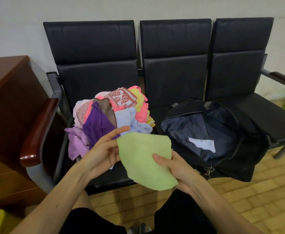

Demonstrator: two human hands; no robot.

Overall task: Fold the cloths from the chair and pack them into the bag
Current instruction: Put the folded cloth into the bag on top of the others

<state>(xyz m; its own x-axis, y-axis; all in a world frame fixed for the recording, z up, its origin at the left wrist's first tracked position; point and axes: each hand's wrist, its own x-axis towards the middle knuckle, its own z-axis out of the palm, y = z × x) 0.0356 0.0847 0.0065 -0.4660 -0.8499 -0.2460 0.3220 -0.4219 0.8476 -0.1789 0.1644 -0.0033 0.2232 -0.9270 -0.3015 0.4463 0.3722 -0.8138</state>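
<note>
Green cloth (143,159): held up in front of the person, over the front edge of the chair (175,56), between the pile and the bag; its face is turned to the camera.
Right hand (177,169): at the cloth's lower right side; the thumb lies on the front face and the fingers go behind, clamped on the cloth.
Left hand (103,149): at the cloth's left edge, palm turned to the camera. One digit is stretched out straight above the cloth's top corner and the rest bend toward the edge. The tips are hidden behind the cloth, so I cannot tell whether they pinch it.
Pile (111,112): loose cloths in purple, lilac, pink, yellow, pale blue and a leaf print, heaped unfolded on the left seat.
Bag (222,166): black, on the middle seat just right of the pile, unzipped with the flap open and the dark lining showing.
White piece (202,143): lies flat inside the bag.
Cabinet (11,98): brown wood, left of the chair, beside the armrest (37,129).
Floor (239,196): yellowish tiles.
</note>
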